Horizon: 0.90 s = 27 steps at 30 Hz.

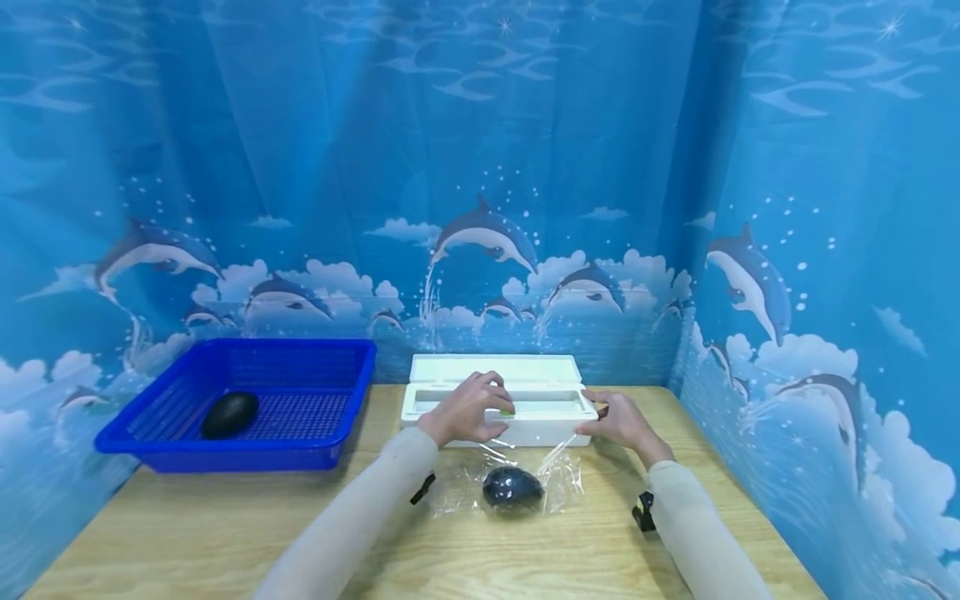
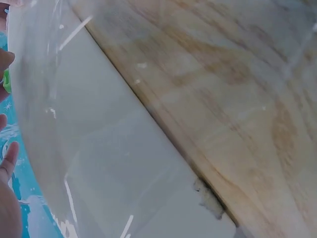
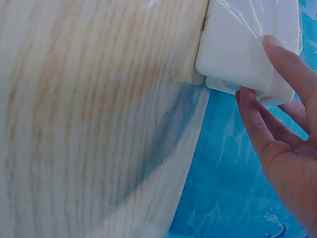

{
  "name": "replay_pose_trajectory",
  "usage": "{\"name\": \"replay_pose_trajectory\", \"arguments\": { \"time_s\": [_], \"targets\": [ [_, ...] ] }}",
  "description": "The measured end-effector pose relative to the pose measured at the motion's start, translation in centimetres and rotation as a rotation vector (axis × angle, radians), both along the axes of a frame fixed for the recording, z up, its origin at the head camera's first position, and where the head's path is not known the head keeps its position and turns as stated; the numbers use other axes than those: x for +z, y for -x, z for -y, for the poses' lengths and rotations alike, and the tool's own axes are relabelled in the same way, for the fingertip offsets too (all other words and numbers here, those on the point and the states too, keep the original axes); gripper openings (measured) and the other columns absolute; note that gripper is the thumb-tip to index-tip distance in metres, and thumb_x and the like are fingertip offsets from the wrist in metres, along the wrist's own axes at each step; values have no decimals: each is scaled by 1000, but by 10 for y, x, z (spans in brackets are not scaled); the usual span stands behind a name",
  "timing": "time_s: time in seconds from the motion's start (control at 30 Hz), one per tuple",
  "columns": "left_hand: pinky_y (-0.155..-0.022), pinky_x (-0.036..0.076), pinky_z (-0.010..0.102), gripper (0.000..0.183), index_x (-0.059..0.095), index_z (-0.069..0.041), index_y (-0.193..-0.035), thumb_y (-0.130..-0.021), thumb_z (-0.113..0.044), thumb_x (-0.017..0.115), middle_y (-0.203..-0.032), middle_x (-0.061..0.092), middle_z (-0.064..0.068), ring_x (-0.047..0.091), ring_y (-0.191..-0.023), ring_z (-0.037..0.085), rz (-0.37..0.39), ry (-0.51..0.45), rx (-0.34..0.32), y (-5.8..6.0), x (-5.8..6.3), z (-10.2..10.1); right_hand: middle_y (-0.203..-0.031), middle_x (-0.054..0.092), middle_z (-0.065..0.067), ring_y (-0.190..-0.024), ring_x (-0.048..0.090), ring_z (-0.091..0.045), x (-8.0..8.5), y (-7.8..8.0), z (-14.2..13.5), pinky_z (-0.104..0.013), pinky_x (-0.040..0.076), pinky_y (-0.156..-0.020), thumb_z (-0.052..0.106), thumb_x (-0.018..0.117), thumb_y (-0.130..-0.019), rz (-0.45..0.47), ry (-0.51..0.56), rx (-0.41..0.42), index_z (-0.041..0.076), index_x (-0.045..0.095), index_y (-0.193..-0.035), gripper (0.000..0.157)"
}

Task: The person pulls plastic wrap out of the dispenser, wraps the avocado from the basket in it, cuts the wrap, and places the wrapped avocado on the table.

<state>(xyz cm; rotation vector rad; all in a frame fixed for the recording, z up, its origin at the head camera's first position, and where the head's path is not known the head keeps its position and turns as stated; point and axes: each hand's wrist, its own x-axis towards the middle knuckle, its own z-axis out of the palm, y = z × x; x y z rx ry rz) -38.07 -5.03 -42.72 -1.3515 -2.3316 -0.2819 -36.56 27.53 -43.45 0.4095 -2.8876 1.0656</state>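
A white cling film dispenser [image 1: 525, 431] stands at the table's back with its lid raised. My left hand [image 1: 468, 408] is over its front edge, fingers curled round a small green slide cutter [image 1: 509, 411]. In the left wrist view a bit of this green cutter [image 2: 7, 82] shows between fingertips. My right hand [image 1: 621, 423] grips the dispenser's right end, thumb on the front and fingers at the end face, as the right wrist view shows. Clear film [image 1: 558, 471] runs from the dispenser down to the table. On or under it lies a dark oval fruit [image 1: 512, 487], like an avocado.
A blue plastic basket [image 1: 225, 461] stands at the left with another dark oval fruit [image 1: 230, 415] inside. The wooden table [image 1: 585, 554] ends at a blue dolphin-print curtain [image 1: 600, 167] behind and to the right.
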Motion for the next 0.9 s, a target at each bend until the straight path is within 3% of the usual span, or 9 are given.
{"name": "replay_pose_trajectory", "arguments": {
  "time_s": [0.43,0.9],
  "targets": [
    [-97,52,38,21,80,-22,-105,-85,-31,81,-107,79,-7,61,-114,18,-14,-75,-5,-4,-7,9,-149,48,-37,-84,70,-18,-2,0,-1,-27,58,-68,24,91,-78,27,35,-7,-1,51,-147,83],
    [-101,51,36,24,80,-25,-107,-86,-37,81,-109,78,-8,60,-115,15,41,-48,35,-5,-3,11,-149,50,-34,-84,70,-17,-2,1,-1,-28,59,-70,25,90,-79,30,15,-17,1,52,-148,82]
  ]
}}
